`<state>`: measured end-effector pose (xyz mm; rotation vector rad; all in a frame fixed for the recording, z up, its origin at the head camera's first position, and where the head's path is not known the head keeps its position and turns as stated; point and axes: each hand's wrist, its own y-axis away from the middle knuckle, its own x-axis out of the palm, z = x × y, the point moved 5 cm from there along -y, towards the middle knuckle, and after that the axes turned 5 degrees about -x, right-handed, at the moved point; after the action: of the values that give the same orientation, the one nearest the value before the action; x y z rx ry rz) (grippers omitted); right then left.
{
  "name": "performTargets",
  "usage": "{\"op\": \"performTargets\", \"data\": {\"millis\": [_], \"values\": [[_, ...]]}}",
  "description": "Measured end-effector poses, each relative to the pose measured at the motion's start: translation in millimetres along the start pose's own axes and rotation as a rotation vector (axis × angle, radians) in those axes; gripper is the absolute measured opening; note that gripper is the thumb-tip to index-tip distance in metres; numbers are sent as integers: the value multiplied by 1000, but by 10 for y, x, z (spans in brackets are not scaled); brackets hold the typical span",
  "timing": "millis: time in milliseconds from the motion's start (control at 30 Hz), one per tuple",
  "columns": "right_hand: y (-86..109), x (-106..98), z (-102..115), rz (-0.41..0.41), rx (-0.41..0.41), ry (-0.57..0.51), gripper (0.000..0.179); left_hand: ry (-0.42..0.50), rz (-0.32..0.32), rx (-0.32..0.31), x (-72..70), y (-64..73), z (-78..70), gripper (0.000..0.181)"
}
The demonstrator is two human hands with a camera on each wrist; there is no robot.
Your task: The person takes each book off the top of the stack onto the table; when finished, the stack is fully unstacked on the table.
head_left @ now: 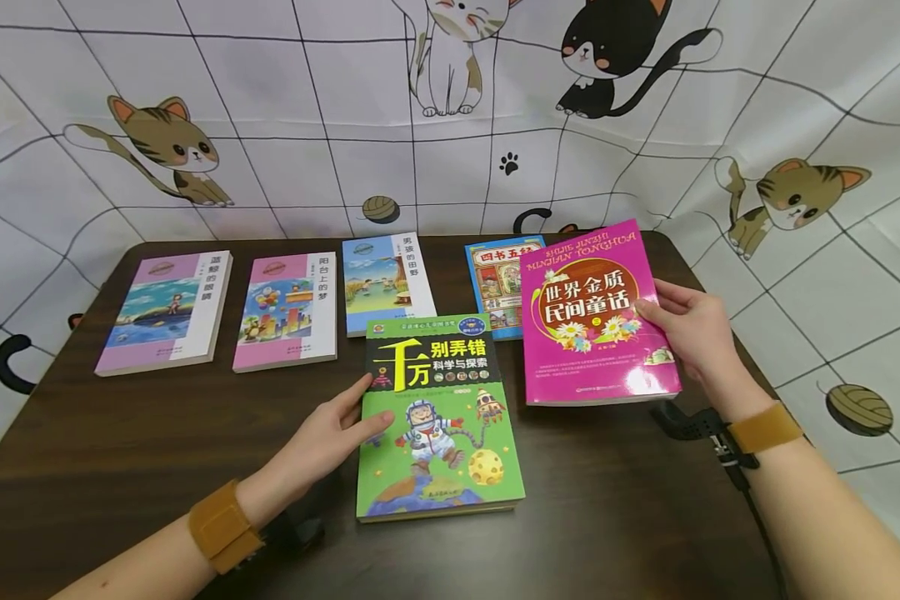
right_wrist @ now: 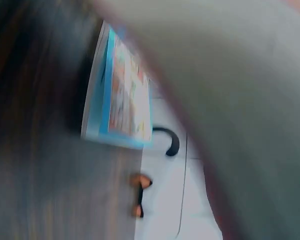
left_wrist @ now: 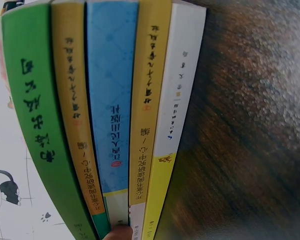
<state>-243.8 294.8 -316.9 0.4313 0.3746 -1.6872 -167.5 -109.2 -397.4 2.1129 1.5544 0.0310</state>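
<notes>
Right hand (head_left: 696, 342) pinched pink book (head_left: 598, 337), likely mid-carry; left hand (head_left: 321, 440) loosely touched green book (head_left: 441, 442) left of that grip; next probably needed lowering.

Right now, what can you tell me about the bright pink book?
The bright pink book looks like a glossy paperback, with a white Chinese title on a dark oval, daisies underneath and pale lettering across the top. Light page edges show along the bottom. The right hand grips its right side, thumb on the cover. It is tilted, front up, partly hiding the blue-bordered book.
</notes>
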Motion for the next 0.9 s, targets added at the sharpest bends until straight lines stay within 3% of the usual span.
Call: {"op": "performTargets", "data": {"millis": [533,900], "values": [[-507,-635,-530,-34,144,-41,77,-13,-36,-12,9,-25,-37,82],[-839,-759,-979,9,216,-64,79,38,-33,-12,47,7,-14,78]]}}
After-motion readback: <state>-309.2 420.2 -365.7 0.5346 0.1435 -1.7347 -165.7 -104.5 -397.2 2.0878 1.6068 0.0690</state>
